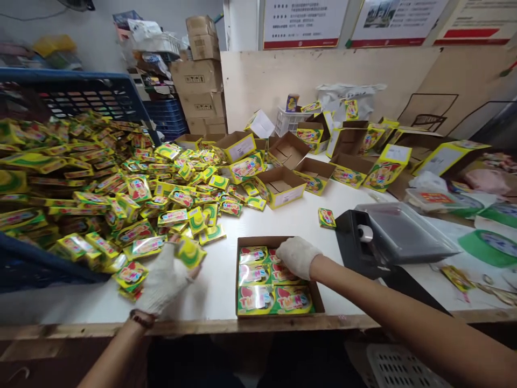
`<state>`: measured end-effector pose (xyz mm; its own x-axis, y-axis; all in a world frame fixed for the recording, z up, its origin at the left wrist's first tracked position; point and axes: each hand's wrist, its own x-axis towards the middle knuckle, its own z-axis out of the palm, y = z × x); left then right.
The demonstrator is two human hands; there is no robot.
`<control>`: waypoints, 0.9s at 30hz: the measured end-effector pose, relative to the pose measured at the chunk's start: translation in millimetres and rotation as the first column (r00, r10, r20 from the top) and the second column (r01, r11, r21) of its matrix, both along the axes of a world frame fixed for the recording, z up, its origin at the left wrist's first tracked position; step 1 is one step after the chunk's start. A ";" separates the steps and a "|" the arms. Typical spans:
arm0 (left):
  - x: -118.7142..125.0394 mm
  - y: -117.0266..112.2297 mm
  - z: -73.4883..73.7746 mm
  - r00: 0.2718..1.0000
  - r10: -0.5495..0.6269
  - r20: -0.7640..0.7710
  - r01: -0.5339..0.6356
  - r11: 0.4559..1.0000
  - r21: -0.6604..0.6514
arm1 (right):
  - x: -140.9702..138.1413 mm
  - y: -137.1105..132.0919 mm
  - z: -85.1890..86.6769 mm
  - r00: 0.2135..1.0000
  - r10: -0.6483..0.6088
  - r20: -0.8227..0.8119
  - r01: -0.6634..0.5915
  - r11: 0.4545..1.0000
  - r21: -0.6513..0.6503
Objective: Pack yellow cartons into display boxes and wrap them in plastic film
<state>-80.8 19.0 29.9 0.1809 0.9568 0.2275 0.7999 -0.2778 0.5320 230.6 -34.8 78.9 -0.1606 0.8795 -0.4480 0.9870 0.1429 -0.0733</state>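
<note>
Left grip (pixel 163 280): white glove, fingers closed round one yellow packet (pixel 189 252), held just above the table (pixel 226 269) at the near edge of the pile.

Right grip (pixel 298 256): white glove, knuckles up, fingers curled down onto the packets in the far half of the shallow box (pixel 258 238). Fingertips are hidden, so I can't tell if it pinches one or just presses.

Shallow box: brown card, open top, sits at the table's near edge between the two grips. It holds a layer of boxed packets (pixel 254 299) lying flat, face up, side by side. The near rows are full.

Pile (pixel 133 188): loose yellow-green packets spilling across the left half of the table, up against a blue crate (pixel 81 94).

One stray packet (pixel 326 217) lies alone on the table, just beyond the right grip.

Right of the box: a black unit (pixel 355 242) with a grey tray (pixel 404 231) on top, close to the right forearm.

Far side: open printed cartons (pixel 283 188), several tipped over, in a loose cluster.

Far right: a green tape roll (pixel 490 247).
</note>
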 end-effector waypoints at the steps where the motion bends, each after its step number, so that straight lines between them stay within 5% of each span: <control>1: 15.3 -11.0 0.6 0.960 -0.121 0.252 0.125 0.992 0.002 | -1.5 -0.1 2.5 0.999 -0.003 -0.045 0.004 1.000 0.022; 3: 46.9 -32.1 1.9 0.778 -0.281 0.562 0.322 0.946 0.028 | -9.8 -2.6 3.8 0.961 -0.045 -0.273 0.048 0.999 0.006; 4: 61.3 -41.2 2.6 0.688 -0.337 0.643 0.393 0.918 0.061 | -15.7 -5.1 2.1 0.875 -0.097 -0.475 0.074 0.995 -0.067; 5: 73.7 -49.0 3.3 0.626 -0.370 0.687 0.439 0.895 0.081 | -21.8 -8.2 -0.8 0.703 -0.181 -0.688 0.075 0.981 -0.181; 6: 83.7 -55.2 3.8 0.591 -0.390 0.706 0.470 0.878 0.091 | -27.1 -11.2 -4.5 0.449 -0.288 -0.846 0.047 0.953 -0.300; 8: 96.5 -62.7 4.3 0.583 -0.394 0.711 0.512 0.857 0.055 | -32.7 -15.8 -11.9 -0.064 -0.442 -0.895 -0.025 0.897 -0.441; 9: 100.1 -64.3 4.2 0.588 -0.379 0.714 0.530 0.848 0.014 | -32.1 -16.9 -14.5 -0.194 -0.442 -0.876 0.000 0.892 -0.451; 10: 102.8 -64.9 4.2 0.575 -0.361 0.734 0.555 0.832 -0.026 | -29.4 -17.1 -15.9 -0.237 -0.410 -0.881 0.088 0.894 -0.440; 11: 105.2 -64.8 4.2 0.537 -0.335 0.774 0.588 0.807 -0.059 | -25.0 -16.7 -16.3 -0.212 -0.365 -0.907 0.210 0.889 -0.407; 13: 111.3 -63.9 5.3 0.438 -0.222 0.871 0.654 0.744 -0.140 | -13.6 -14.6 -14.5 -0.041 -0.295 -0.955 0.420 0.862 -0.285; 16: 125.8 -62.4 9.9 0.413 -0.036 0.910 0.668 0.691 -0.276 | 2.3 -11.0 -8.1 0.252 -0.199 -0.947 0.480 0.875 -0.056; 18: 136.1 -61.0 14.4 0.484 -0.033 0.874 0.617 0.722 -0.314 | 10.2 -8.8 -0.7 0.432 -0.081 -0.898 0.434 0.892 0.129; 20: 143.7 -58.6 19.3 0.600 -0.153 0.785 0.535 0.807 -0.251 | 16.3 -6.2 10.2 0.638 0.089 -0.765 0.340 0.858 0.384; 22: 148.1 -54.8 23.4 0.756 -0.300 0.581 0.435 0.895 -0.104 | 20.4 -3.1 23.1 0.815 0.287 -0.503 0.091 0.794 0.601; 25: 150.7 -46.3 25.0 0.890 -0.372 0.263 0.355 0.928 0.113 | 23.0 1.1 37.7 0.912 0.395 -0.111 -0.270 0.782 0.562; 27: 152.3 -39.4 21.9 0.917 -0.344 0.202 0.327 0.938 0.112 | 24.0 2.4 39.0 0.975 0.221 -0.029 -0.186 0.881 0.436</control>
<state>71.5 -20.4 51.9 0.4267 0.8273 0.3653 0.5212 -0.5551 0.6482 254.6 -32.4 117.9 -0.3750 0.9269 -0.0150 0.9267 0.3744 -0.0325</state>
